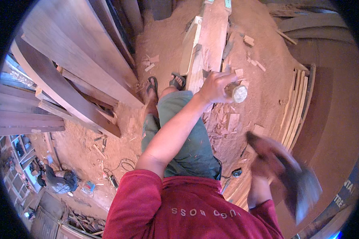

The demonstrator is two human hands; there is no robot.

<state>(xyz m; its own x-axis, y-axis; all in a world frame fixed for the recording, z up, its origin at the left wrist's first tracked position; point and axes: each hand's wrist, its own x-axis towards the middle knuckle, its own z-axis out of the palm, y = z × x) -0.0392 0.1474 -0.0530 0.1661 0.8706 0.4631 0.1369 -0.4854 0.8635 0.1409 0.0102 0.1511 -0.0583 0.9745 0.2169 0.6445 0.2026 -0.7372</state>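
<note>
My left hand (216, 87) is closed round a chisel, whose round wooden handle (239, 94) shows its pale, battered end. A bit of dark blade (206, 73) shows past the fingers, over a long wooden beam (213, 36). The fist hides where the edge meets the wood. Low on the right, my right hand (261, 169) grips a dark wooden mallet (293, 171), smeared by motion. The mallet is raised well apart from the chisel, and its exact shape is blurred. Shavings and chips (223, 121) lie beside the beam below my left hand.
Large planks and a curved timber (68, 83) lean at the left. Stacked wood strips (295, 107) stand at the right. A power tool with a cord (112, 180) lies on the dusty ground. Another person (60, 179) crouches at the lower left. My sandalled feet (177, 81) are beside the beam.
</note>
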